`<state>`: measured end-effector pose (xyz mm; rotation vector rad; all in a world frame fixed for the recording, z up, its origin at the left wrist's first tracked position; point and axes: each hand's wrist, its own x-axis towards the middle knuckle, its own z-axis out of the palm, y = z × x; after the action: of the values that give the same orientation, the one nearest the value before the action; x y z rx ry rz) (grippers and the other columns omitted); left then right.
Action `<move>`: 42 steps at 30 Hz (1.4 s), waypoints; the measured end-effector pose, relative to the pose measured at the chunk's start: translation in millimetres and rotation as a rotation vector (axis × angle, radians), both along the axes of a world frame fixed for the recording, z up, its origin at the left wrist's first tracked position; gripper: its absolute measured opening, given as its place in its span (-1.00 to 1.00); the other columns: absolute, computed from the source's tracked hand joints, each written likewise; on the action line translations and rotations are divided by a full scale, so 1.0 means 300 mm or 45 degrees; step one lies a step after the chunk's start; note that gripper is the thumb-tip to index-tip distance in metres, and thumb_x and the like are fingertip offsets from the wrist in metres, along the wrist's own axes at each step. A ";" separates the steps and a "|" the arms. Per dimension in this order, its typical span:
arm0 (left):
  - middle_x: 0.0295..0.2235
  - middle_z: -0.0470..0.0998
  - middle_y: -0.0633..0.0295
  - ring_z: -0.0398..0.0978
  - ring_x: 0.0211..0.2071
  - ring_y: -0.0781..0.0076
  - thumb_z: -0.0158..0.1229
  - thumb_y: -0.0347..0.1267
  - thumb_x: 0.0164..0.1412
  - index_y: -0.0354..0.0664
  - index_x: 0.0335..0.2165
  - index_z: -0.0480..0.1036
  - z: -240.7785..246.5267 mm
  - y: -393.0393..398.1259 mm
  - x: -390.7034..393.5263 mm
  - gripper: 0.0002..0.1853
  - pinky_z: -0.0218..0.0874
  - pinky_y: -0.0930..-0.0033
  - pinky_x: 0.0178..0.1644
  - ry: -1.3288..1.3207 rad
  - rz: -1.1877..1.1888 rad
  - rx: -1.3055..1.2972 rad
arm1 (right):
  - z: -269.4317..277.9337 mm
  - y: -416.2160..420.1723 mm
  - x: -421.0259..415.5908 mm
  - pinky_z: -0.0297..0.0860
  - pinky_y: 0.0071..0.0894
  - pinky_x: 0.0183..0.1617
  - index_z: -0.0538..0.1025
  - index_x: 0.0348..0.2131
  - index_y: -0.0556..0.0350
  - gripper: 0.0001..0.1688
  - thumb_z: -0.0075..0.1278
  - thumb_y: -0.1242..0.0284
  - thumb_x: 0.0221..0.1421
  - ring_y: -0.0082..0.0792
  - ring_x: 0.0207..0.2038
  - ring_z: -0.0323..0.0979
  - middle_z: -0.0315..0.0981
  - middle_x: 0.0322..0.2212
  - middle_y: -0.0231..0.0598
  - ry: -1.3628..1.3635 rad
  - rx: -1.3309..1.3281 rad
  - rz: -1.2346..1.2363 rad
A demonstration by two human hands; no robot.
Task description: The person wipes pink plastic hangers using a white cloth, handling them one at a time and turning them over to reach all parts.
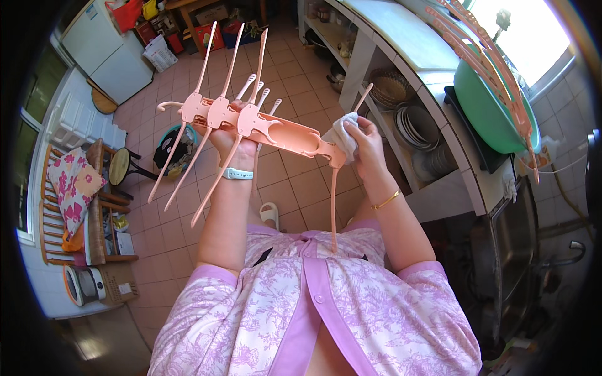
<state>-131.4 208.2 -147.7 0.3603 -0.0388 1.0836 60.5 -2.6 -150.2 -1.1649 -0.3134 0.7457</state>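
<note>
A pink plastic folding hanger (287, 134) with several slim arms stretches across the view in front of my chest. My left hand (231, 142) grips its left part from below, between the arms there; some fingers are hidden behind the plastic. On the right, my right hand (368, 143) pinches a white cloth (345, 134) against the hanger's right end joint. From that joint one arm (334, 207) points down toward my shirt, and another sticks up past the cloth. Smaller pale prongs rise behind the left part.
At right, a green basin (489, 108) with more pink hanger pieces (505, 94) stands on the counter (395, 28). Plates (414, 124) sit on the shelf below, near a sink (515, 254). Leftward are a stool (120, 167), a laundry basket (176, 149) and a wooden bench (101, 207).
</note>
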 end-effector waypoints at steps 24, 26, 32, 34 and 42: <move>-0.47 0.48 0.16 0.48 -0.40 0.15 -0.08 0.21 0.22 -0.02 -0.42 0.48 -0.010 0.050 0.007 -0.45 0.43 0.07 -0.16 0.027 0.108 -0.063 | -0.235 -0.060 0.396 0.46 -0.08 0.07 0.45 -0.07 0.07 -0.62 -0.17 0.18 0.35 -0.20 -0.04 0.49 0.49 -0.10 -0.21 0.357 0.586 0.172; -0.49 0.50 0.14 0.50 -0.40 0.13 -0.12 0.22 0.23 -0.02 -0.44 0.48 -0.019 0.067 -0.006 -0.42 0.44 0.04 -0.18 0.078 0.191 -0.066 | -0.198 -0.087 0.133 0.42 -0.11 0.10 0.42 0.06 0.03 -0.50 -0.26 0.08 0.41 -0.27 0.02 0.44 0.47 -0.06 -0.27 0.537 0.352 0.124; -0.52 0.49 0.13 0.50 -0.43 0.11 -0.18 0.27 0.23 -0.04 -0.48 0.45 0.011 0.082 0.032 -0.36 0.46 0.05 -0.24 0.104 0.243 -0.146 | -0.127 -0.114 -0.130 0.46 -0.41 -0.12 0.48 0.00 0.10 -0.56 -0.18 0.16 0.42 -0.46 -0.19 0.52 0.55 -0.21 -0.35 0.447 0.194 0.377; -0.53 0.48 0.15 0.50 -0.44 0.16 -0.16 0.25 0.22 -0.04 -0.50 0.43 0.003 0.125 0.035 -0.38 0.47 0.10 -0.28 0.125 0.323 -0.250 | -0.064 -0.161 -0.169 0.46 -0.49 -0.19 0.48 -0.02 0.11 -0.59 -0.14 0.18 0.41 -0.53 -0.24 0.52 0.54 -0.25 -0.40 0.386 0.126 0.471; -0.54 0.48 0.19 0.50 -0.51 0.22 -0.23 0.26 0.23 0.02 -0.48 0.41 0.031 0.126 0.079 -0.39 0.48 0.15 -0.39 0.136 0.465 -0.225 | 0.060 -0.347 -0.205 0.39 -0.59 -0.18 0.47 -0.07 0.18 -0.72 -0.13 0.35 0.41 -0.68 -0.27 0.41 0.49 -0.29 -0.44 -0.059 0.004 0.785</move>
<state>-107.6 246.0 -138.4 0.2703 0.2247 1.4152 -1.1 -106.8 -132.3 -1.0880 -0.7301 1.2529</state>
